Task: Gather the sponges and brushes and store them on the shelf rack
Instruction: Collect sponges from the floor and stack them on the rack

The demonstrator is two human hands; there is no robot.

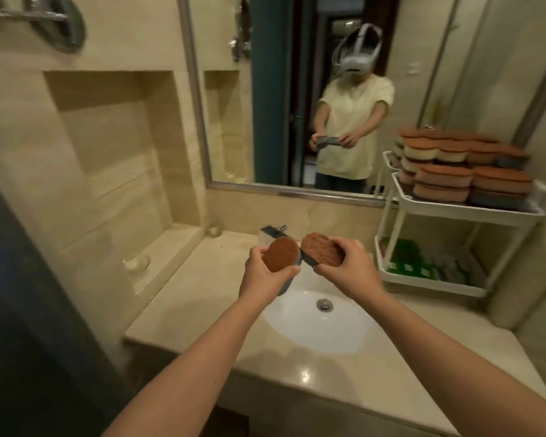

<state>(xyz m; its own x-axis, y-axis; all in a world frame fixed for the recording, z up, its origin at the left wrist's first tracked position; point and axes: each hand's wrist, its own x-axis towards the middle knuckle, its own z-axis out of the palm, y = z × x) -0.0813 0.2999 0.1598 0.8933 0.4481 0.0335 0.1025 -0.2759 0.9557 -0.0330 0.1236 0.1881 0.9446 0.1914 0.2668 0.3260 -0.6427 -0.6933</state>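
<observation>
My left hand (265, 272) grips a sponge (281, 253) with a brown scrub face and grey foam body, held above the white sink (322, 326). My right hand (350, 266) grips a second brown-and-grey sponge (322, 249) beside it; the two sponges touch at their inner edges. The white two-tier shelf rack (473, 209) stands on the counter at the right. Its top tier carries several stacked brown, yellow and grey sponges (467, 171). The lower tier (432, 279) holds green and grey packs.
A chrome tap (273, 231) sits behind the sink, partly hidden by the sponges. The beige counter (344, 383) runs left to a tiled niche ledge with two small glass dishes (136, 263). A large mirror (297, 89) covers the wall ahead.
</observation>
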